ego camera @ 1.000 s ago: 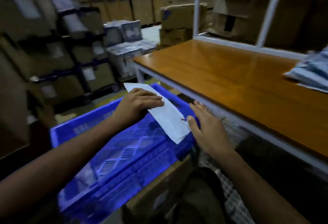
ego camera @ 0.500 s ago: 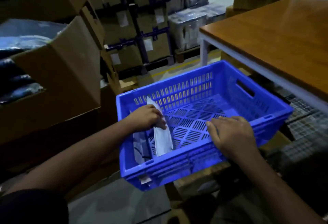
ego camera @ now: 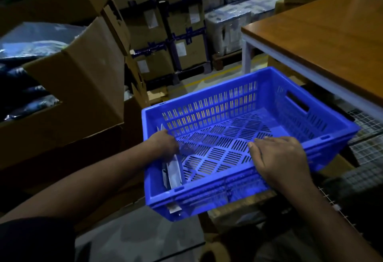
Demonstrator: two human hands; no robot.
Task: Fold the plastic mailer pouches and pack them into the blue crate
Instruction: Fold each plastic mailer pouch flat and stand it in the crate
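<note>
Hidden: we lose the pouch's (ego camera: 174, 171) middle under the left hand (ego camera: 163, 144)
Pouch: on edge by the crate's (ego camera: 209, 198) left wall, long axis near-to-far
Left grip: curled onto pouch (fingertips unseen)
Right hand (ego camera: 278, 159): flat on near rim, holding nothing

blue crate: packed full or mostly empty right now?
Mostly empty. The blue crate shows bare slotted floor; only folded mailer pouches stand on edge against its left wall, under the left hand.

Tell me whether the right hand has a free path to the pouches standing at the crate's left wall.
Probably yes. The right hand rests on the blue crate's near rim, the slotted floor between lies bare, and only the left hand holding the pouches crowds that corner.
</note>
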